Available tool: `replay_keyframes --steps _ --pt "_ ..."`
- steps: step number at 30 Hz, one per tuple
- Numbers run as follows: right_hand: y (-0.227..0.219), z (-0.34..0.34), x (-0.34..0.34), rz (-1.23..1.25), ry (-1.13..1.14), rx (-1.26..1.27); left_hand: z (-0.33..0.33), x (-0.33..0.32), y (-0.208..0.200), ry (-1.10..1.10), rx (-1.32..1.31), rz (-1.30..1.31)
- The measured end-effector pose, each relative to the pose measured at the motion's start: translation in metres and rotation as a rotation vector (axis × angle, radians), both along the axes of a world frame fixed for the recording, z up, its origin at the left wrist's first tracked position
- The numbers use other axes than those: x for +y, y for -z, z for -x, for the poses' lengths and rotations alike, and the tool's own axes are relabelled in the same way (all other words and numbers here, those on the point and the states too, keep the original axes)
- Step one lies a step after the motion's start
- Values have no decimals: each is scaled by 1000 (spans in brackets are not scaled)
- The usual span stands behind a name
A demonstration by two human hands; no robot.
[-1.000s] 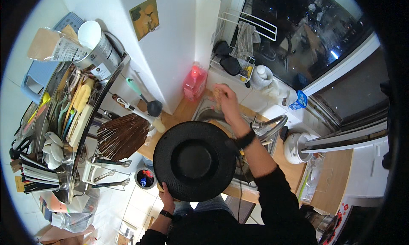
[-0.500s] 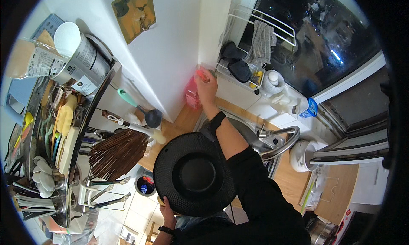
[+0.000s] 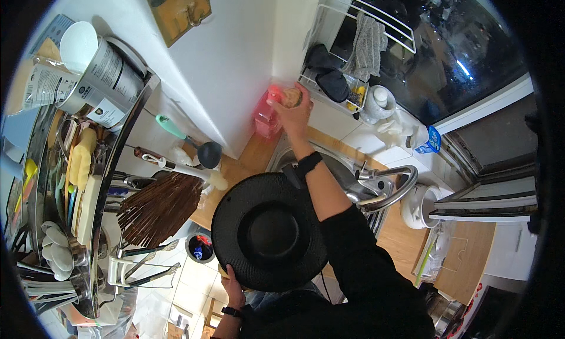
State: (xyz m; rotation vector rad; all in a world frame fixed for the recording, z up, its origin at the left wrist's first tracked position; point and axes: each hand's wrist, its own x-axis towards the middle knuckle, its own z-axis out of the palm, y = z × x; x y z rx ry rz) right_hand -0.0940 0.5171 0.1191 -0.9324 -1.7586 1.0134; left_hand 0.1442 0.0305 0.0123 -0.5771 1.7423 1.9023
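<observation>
A large black wok (image 3: 235,221) with a dimpled surface is in front of my body. My left hand (image 3: 233,289) grips its lower left rim, with part of the fingers hidden behind it. The wok's stubby handle (image 3: 291,177) lies beside my right wrist. Farther away, my right hand (image 3: 295,116) is curled around a round beige pad with a green edge (image 3: 291,97), which looks like a sponge. This pad is right beside the red top of a pink see-through bottle (image 3: 268,118) in the corner; whether they touch I cannot tell.
A steel sink with a curved faucet (image 3: 397,203) lies right of the wok. On the left, a crowded shelf (image 3: 126,139) holds utensils and a bucket (image 3: 109,83); a brown whisk brush (image 3: 162,209) hangs beside it. A wire rack (image 3: 353,97) stands by the window.
My right hand has shifted slightly right and turned, so the beige pad shows more beside the bottle's top. The wok stays in my left hand, and the view has tilted a little.
</observation>
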Motion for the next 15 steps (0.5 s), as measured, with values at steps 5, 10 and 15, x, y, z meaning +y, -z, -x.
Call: replay_keyframes --steps 5,10,15 --pt "15 -30 11 319 47 -127 -1 -1 4 -31 -54 50" --pt "21 -42 36 1033 -282 197 0 0 6 -14 -49 79" --pt "13 -35 29 1040 -263 414 1 4 -2 -10 -26 147"
